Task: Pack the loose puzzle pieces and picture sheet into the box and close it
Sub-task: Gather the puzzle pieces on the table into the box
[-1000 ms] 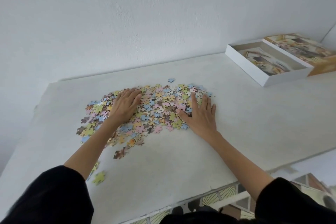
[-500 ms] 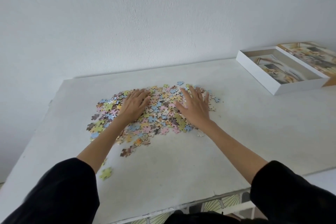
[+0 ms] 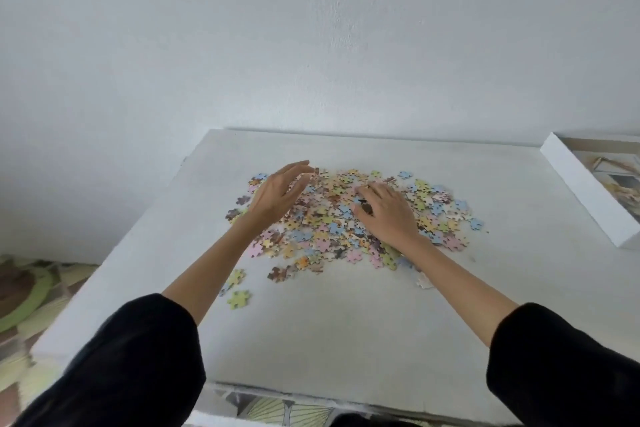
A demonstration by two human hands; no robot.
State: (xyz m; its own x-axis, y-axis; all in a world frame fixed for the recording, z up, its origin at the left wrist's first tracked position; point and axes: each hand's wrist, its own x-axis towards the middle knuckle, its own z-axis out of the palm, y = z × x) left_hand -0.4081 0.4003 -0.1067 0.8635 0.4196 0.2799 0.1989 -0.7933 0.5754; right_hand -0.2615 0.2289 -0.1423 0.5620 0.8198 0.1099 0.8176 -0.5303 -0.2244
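A heap of pastel puzzle pieces (image 3: 433, 215) is spread over the middle of the white table (image 3: 346, 340). My left hand (image 3: 277, 194) hovers on edge over the heap's left side, its fingers relaxed and slightly curved, holding nothing. My right hand (image 3: 384, 211) lies on the heap's middle with its fingers curled down into the pieces and its thumb by a dark piece. The white box (image 3: 585, 198) sits at the right edge of the view, its open side up. A picture sheet (image 3: 623, 184) lies inside it.
A few stray pieces lie apart from the heap: a yellow-green cluster (image 3: 239, 298) near my left forearm and a pale one (image 3: 424, 281) by my right forearm. A patterned floor mat (image 3: 20, 295) shows past the table's left edge. The wall stands behind the table.
My view has swung left, so the box sits at the frame's edge and its lid is out of view. My left hand lifted off the heap. My right hand's fingers curled into the pieces.
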